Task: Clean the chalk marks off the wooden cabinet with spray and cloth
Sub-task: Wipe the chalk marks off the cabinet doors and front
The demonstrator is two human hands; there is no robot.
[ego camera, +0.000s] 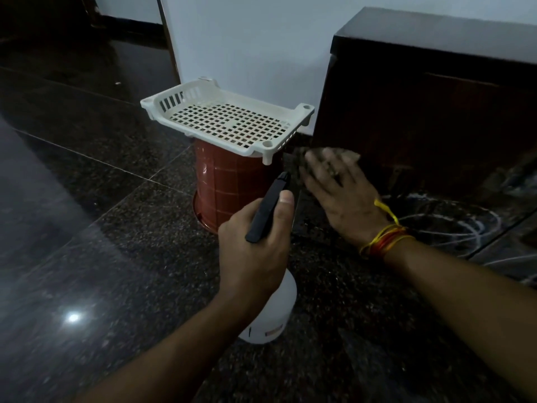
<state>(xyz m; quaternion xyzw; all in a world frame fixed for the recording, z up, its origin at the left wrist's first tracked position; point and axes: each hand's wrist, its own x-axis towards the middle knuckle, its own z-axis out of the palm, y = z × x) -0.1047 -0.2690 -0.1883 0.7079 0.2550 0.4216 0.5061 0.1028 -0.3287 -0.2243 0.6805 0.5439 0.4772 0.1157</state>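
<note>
Down at the foot of the wooden cabinet (430,112), near its left corner, my right hand (338,189) is pressing a cloth (325,154) flat against the dark surface. The fingers are spread and extended over the cloth, palm down on it, rather than curled round it, and the hand is blurred, so I judge I am in the middle of a wiping stroke. My wrist carries some yellow and red threads (383,238), and the forearm reaches in from the lower right.

My left hand (254,245) is closed round the black head of the spray bottle (268,312), thumb up along the side, with the nozzle pointing forward and up toward the cabinet corner. The white body of the bottle hangs below my fist, above the dark stone floor (87,228).

So the step in hand looks like the wiping, with the spray held ready. White chalk marks (453,225) show as loops and lines to the right of my wiping hand, low down by the cabinet's base; I cannot tell for sure whether they lie on the cabinet itself or on the floor. The next move, I think, calls for carrying the cloth rightward to those marks, with a fresh spray first if they are dry.

Just left of the cabinet, a white tray (220,120) sits on an upturned red bucket (229,184).
</note>
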